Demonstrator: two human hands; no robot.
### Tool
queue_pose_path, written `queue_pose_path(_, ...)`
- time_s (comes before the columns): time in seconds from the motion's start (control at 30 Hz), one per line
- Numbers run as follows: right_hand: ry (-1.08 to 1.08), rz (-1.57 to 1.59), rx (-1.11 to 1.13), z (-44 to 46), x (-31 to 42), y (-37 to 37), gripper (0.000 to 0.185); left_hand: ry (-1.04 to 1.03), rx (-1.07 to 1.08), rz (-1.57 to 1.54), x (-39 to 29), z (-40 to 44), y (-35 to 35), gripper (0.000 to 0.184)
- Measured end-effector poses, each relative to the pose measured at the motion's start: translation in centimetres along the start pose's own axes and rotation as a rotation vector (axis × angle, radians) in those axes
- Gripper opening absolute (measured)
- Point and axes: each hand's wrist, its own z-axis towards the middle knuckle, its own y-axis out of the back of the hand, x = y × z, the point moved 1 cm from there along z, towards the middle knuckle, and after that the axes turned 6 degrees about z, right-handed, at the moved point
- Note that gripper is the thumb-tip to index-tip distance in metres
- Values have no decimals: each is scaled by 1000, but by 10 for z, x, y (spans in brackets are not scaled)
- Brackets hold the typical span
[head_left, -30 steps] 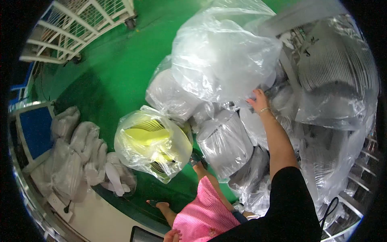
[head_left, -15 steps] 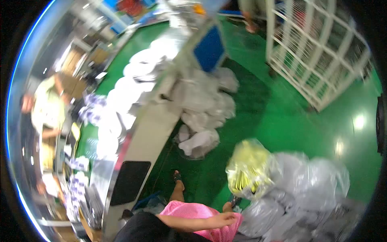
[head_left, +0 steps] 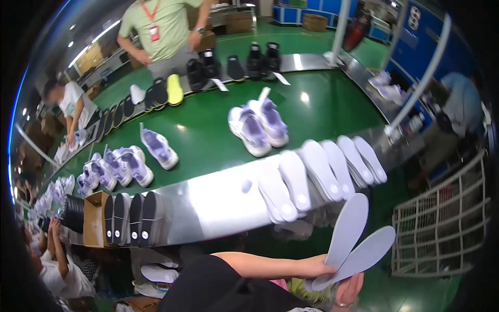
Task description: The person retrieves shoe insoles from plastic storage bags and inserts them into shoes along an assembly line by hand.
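My left hand [head_left: 316,267] grips the lower ends of two pale grey insoles [head_left: 349,226], which fan apart in a V. Close beside it, my right hand [head_left: 349,290], with a bracelet at the wrist, is closed round the lower edge of the same insoles. Above and left of them, stacks of pale insoles [head_left: 318,169] lie in a row on the metal ledge [head_left: 215,200]. Black insoles [head_left: 136,218] stand at the ledge's left, beside an open cardboard box [head_left: 94,221].
White and lilac shoes [head_left: 257,125] rest on the green belt [head_left: 208,135]. Black shoes [head_left: 254,61] and a yellow insole [head_left: 174,89] line the far ledge. A person in a green shirt [head_left: 166,31] stands beyond; others work left and right. A white mesh cart [head_left: 436,234] is at right.
The view has swung from the bagged piles on the floor to the line with shoes. Both hands now hold pale insoles; earlier my right hand was at a clear bag and my left hand was low.
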Motion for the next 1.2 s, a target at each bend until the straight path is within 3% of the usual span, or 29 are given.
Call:
queue_pose_path(0.03,21,-194,132,15,-7,-29,32,-129,-86,88,-4,-10,26,43)
queue_pose_path(0.1,-29,-161,262,40,-26,-100,29,-285,-265,335,-53,-56,59,50)
queue_pose_path(0.13,-97,52,249,51,-37,-138,29,-551,-513,615,-45,-57,94,55)
queue_pose_path(0.17,-144,11,258,70,-46,-163,31,-374,-520,446,-89,-93,105,58)
queue_pose_path(0.2,-190,-30,270,90,-57,-185,33,-199,-685,433,-102,-110,127,52)
queue_pose_path(0.23,-196,-132,385,112,-74,-196,34,-320,-669,389,-122,-128,150,43)
queue_pose_path(0.3,-209,-584,472,160,-117,-202,37,-434,-672,194,-158,-161,184,38)
queue_pose_path(0.33,-211,-592,466,164,-130,-210,37,-462,-719,151,-161,-170,205,40)
queue_pose_path(0.37,-182,-1036,483,165,-140,-216,38,-429,-720,134,-173,-184,215,56)
queue_pose_path(0.4,-132,-1480,490,169,-147,-227,38,-399,-779,144,-178,-193,227,56)
queue_pose_path(0.43,-122,-1490,497,173,-147,-242,38,-395,-797,155,-184,-201,240,54)
queue_pose_path(0.5,129,-1303,631,165,-129,-271,42,-392,-823,136,-191,-203,255,52)
queue_pose_path(0.53,235,-1204,696,156,-119,-281,43,-243,-836,301,-196,-200,264,49)
queue_pose_path(0.57,-117,-895,775,152,-114,-302,50,-82,-836,471,-196,-198,268,45)
queue_pose_path(0.6,-208,-626,825,138,-105,-334,52,-75,-839,466,-193,-187,268,45)
queue_pose_path(0.63,-289,-351,866,125,-102,-366,55,-223,-962,868,-194,-168,265,38)
queue_pose_path(0.67,-271,-325,940,119,-106,-389,56,-373,-1064,1276,-195,-151,260,32)
queue_pose_path(0.7,-255,-299,1012,114,-111,-407,57,-367,-1073,1273,-195,-137,253,32)
queue_pose_path(0.73,-300,-378,952,113,-117,-421,56,-198,-965,1267,-196,-121,249,36)
queue_pose_path(0.77,-262,-371,970,122,-128,-425,53,-32,-853,1252,-196,-113,248,41)
queue_pose_path(0.8,-223,-360,988,130,-143,-426,50,-26,-862,1249,-197,-113,253,41)
queue_pose_path(0.87,-183,-335,875,152,-146,-430,36,-252,-842,1223,-211,-124,270,47)
queue_pose_path(0.9,37,-559,929,171,-143,-428,30,-332,-808,1067,-210,-127,293,53)
queue_pose_path(0.93,272,-770,967,188,-142,-426,24,-152,-919,943,-217,-135,313,49)
queue_pose_path(1.0,440,-961,1103,195,-139,-429,17,-256,-1419,1042,-208,-138,368,59)
queue_pose_path(1.07,695,-1199,1359,197,-148,-433,18,-134,-1570,1134,-222,-132,400,65)
queue_pose_path(1.1,784,-1334,1471,199,-155,-436,19,-105,-1546,1205,-218,-122,422,74)
queue_pose_path(1.13,859,-1415,1555,198,-162,-443,13,-155,-1537,1220,-221,-115,434,64)
queue_pose_path(1.2,921,-1723,1763,200,-181,-454,7,-269,-1218,1058,-207,-91,477,46)
